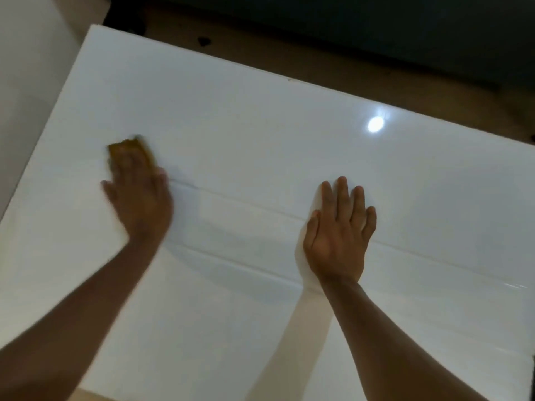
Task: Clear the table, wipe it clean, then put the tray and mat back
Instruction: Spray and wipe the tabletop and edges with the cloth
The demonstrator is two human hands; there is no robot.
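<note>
A glossy white table (260, 134) fills most of the view, and nothing stands on it apart from my hands. My left hand (139, 195) presses a yellow-brown sponge (130, 146) flat on the left part of the table; the hand and sponge are blurred by motion. Only the sponge's far end shows beyond my fingers. My right hand (338, 230) lies flat on the table to the right of centre, palm down with fingers spread and nothing in it. No tray or mat is in view.
Beyond the table's far edge lies a brown floor (318, 56), with a dark piece of furniture (376, 21) behind it. A pale wall (26, 68) stands to the left. A lamp's reflection (375, 124) glares on the table at the right.
</note>
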